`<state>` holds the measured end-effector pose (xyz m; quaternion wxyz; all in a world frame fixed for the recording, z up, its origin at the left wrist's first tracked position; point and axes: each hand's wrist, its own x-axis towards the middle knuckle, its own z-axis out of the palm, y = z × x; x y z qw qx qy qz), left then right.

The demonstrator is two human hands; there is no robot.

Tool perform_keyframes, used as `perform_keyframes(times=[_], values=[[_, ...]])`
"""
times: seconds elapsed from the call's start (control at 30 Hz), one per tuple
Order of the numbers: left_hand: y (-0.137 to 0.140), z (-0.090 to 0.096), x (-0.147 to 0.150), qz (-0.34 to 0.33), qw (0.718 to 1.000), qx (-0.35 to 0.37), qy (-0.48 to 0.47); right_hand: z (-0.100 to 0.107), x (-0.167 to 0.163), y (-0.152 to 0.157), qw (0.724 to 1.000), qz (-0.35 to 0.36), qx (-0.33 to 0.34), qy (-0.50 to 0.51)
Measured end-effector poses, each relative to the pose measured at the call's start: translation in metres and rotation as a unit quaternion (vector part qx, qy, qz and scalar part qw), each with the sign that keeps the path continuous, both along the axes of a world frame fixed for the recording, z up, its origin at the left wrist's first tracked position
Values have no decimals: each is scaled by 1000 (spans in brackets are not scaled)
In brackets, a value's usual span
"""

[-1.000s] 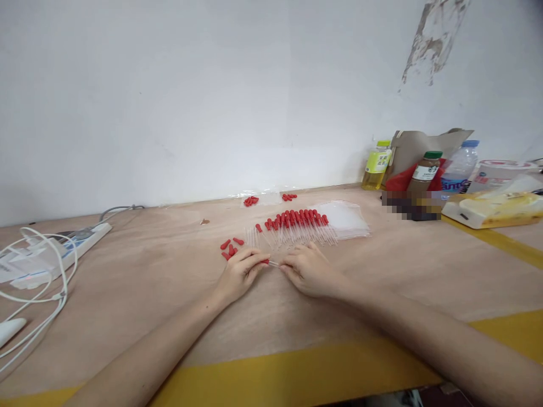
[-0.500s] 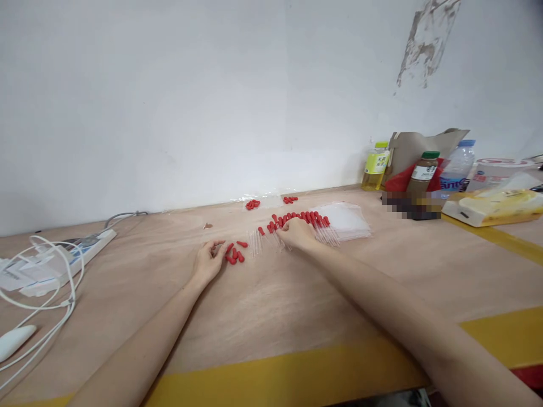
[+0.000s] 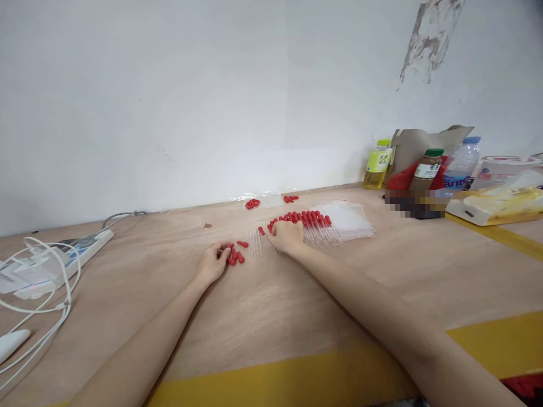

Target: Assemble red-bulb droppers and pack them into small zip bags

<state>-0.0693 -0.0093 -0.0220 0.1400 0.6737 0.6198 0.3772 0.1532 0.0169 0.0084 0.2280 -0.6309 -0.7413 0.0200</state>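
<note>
My left hand [image 3: 212, 263] is at a small pile of red rubber bulbs [image 3: 240, 258], its thumb and fingertips closed on one bulb at the pile's left side. Just right of the pile, several thin clear glass tubes [image 3: 255, 244] lie side by side. My right hand [image 3: 287, 236] rests over the left part of a row of glass droppers with red bulbs [image 3: 313, 217]. Its fingers are bent together and cover some droppers; what they grip is hidden. One red-bulbed dropper [image 3: 261, 230] lies just left of its fingertips.
Clear plastic bags [image 3: 345, 220] lie right of the row. More red bulbs [image 3: 253, 204] sit by the wall in clear film. Bottles [image 3: 376, 164], a tissue pack [image 3: 496, 206] and a grey bag stand at right. A power strip [image 3: 91, 249] with white cables is at left.
My right hand has moved a little left along the dropper row, uncovering droppers on its right. My left hand has moved slightly right, its fingers closing at the bulb pile.
</note>
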Motion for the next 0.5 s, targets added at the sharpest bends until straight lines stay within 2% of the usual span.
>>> perform_keyframes(times=[0.23, 0.5], values=[[0, 0, 2, 2, 999, 31, -20, 7, -34, -7, 996, 21, -81, -27], [-4, 1, 5, 37, 990, 117, -63, 13, -47, -9, 991, 32, -120, -54]])
